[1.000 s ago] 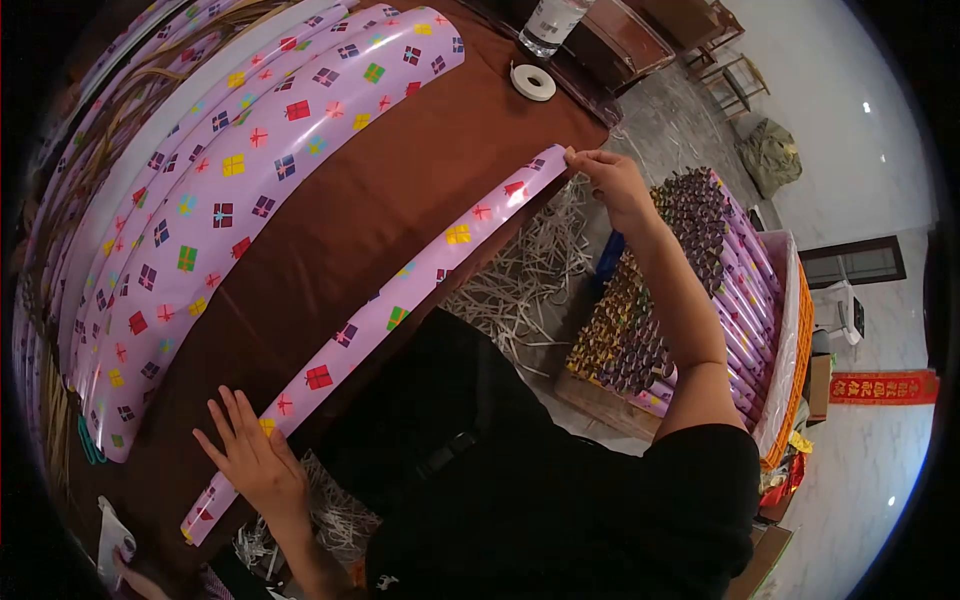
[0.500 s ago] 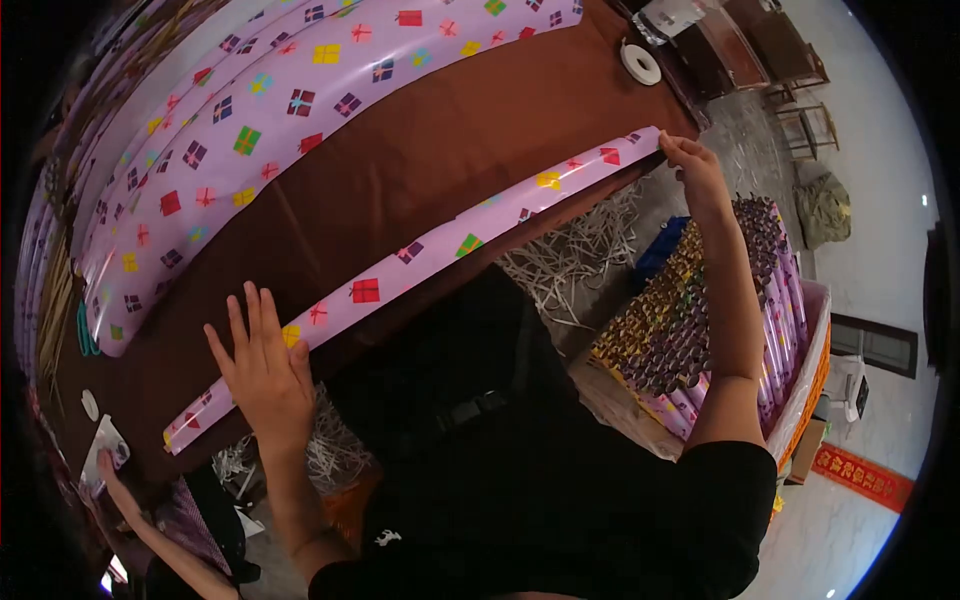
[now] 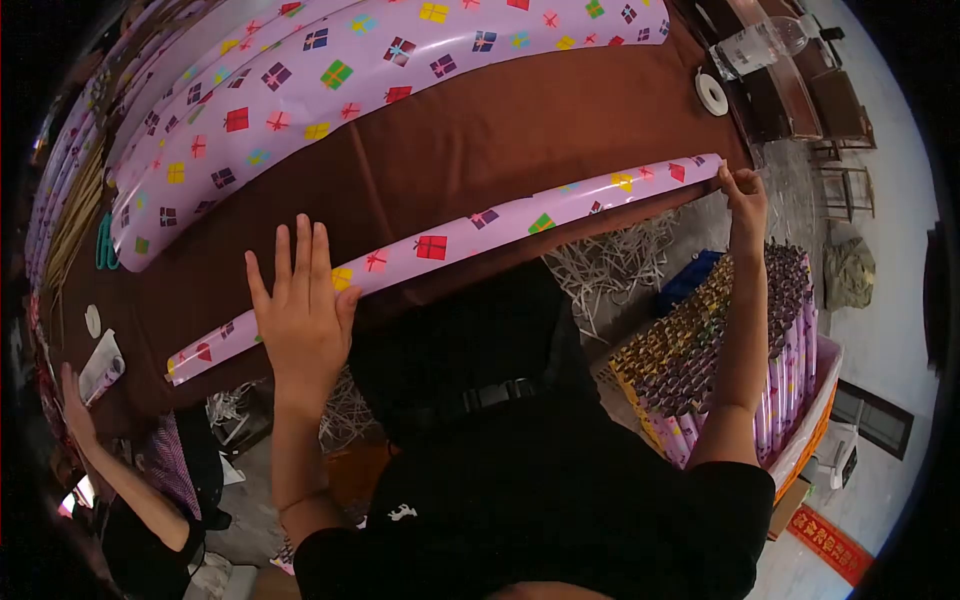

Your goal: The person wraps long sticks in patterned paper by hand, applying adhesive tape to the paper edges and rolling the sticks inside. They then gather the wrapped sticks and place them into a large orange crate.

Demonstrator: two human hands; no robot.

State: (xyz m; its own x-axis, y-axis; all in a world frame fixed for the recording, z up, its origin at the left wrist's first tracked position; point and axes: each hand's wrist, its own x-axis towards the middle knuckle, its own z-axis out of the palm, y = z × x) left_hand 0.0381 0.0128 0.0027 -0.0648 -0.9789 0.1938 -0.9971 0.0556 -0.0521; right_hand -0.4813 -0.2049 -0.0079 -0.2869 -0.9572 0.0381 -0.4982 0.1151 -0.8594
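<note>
A long pink roll of wrapping paper point(image 3: 430, 247) printed with colourful gift boxes lies along the near edge of the brown cloth-covered table point(image 3: 450, 140). My left hand point(image 3: 303, 325) rests flat across its left part, fingers stretched out and apart. At the roll's far right end, my right hand point(image 3: 742, 205) pinches the tip between thumb and fingers. Beyond the roll, large sheets of the same gift-print paper point(image 3: 290, 105) lie stacked and curving across the table.
A white roll of tape point(image 3: 711, 95) lies at the table's far right. Finished rolls point(image 3: 690, 370) stand packed in an orange-sided bin point(image 3: 808, 440) below my right arm. Paper shreds point(image 3: 610, 265) litter the floor. Another person's hand point(image 3: 78, 410) is at the left, near teal-handled scissors point(image 3: 106, 243).
The view has turned and shifted slightly. My hands keep their places on the paper roll. The other person's hand has drawn back from the small white-backed piece at the left.
</note>
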